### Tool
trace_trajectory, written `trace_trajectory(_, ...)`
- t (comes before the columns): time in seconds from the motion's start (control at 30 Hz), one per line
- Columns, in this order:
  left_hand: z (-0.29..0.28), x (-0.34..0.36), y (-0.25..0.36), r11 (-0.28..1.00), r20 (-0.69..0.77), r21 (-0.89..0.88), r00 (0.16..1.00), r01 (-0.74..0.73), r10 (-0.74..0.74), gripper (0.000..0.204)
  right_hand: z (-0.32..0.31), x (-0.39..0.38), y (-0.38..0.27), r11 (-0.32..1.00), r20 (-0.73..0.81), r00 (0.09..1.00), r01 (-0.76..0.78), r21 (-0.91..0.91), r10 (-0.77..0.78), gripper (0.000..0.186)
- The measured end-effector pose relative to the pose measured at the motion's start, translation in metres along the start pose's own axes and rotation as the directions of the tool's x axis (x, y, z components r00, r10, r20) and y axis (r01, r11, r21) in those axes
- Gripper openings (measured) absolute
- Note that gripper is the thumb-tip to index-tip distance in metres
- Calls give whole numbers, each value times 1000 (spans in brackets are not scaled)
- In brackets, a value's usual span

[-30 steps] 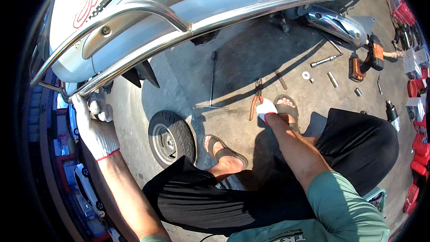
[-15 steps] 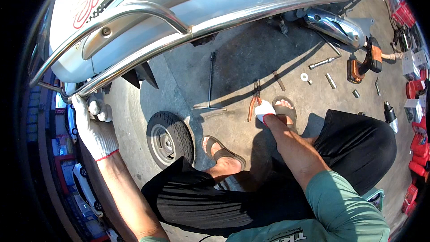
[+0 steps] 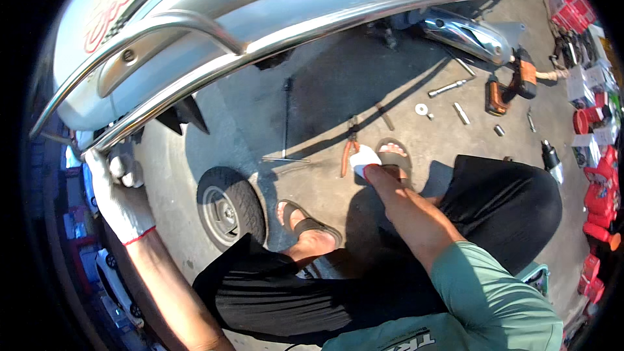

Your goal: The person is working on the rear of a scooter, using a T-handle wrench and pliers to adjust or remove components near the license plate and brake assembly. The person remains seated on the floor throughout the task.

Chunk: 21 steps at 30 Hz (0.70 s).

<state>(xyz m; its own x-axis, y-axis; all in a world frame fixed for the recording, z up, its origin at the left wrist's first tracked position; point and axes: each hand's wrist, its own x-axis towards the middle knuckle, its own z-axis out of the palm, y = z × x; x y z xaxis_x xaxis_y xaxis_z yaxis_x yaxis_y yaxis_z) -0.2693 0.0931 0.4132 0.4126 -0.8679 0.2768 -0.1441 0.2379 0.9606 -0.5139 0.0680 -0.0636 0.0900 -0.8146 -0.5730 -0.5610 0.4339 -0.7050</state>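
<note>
My left hand (image 3: 118, 198), in a white knit glove with a red cuff edge, is closed around the lower left end of the chrome guard bar (image 3: 170, 91) along a silver scooter (image 3: 279, 10). Its fingers curl back toward me. Low over the floor, my right hand (image 3: 365, 161) wears a matching glove and closes on one handle of the orange-handled pliers (image 3: 348, 153). The jaws of the pliers point away from me, and the undersides of those fingers are hidden. My sandalled right foot (image 3: 394, 156) is just right of that hand.
A small wheel with a tyre (image 3: 233, 209) stands by my left foot. Beyond it lies a T-handle wrench (image 3: 286, 123). Sockets (image 3: 461, 113), a washer (image 3: 421, 109) and an orange-black cordless impact driver (image 3: 510, 88) lie right. The exhaust (image 3: 465, 36) is behind; red boxes (image 3: 601, 188) line the right edge.
The whole scene has slid left in the picture as my head turned slightly. Both hands keep their places, the left at the guard bar and the right at the pliers.
</note>
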Motion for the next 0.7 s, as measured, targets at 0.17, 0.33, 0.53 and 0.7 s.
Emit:
trace_trajectory(0.17, -5, 4, -2, 999, -33, 45, 999, -19, 20, 32, 6, -1, -3, 1000, -8, 1000, -22, -4, 22, 24)
trace_trajectory(0.33, -3, 5, -7, 999, -15, 19, 1000, -28, 28, 32, 2, 5, 8, 999, -64, 997, -35, 20, 37, 23)
trace_trajectory(0.53, 1, 0, 6, 998, -68, 41, 997, -39, 42, 33, 15, -2, -5, 997, -55, 995, 78, -25, -79, 24)
trace_trajectory(0.7, -1, 5, -3, 999, -73, 33, 997, -23, 25, 31, 6, 12, 14, 999, -12, 1000, 28, 30, -27, 28)
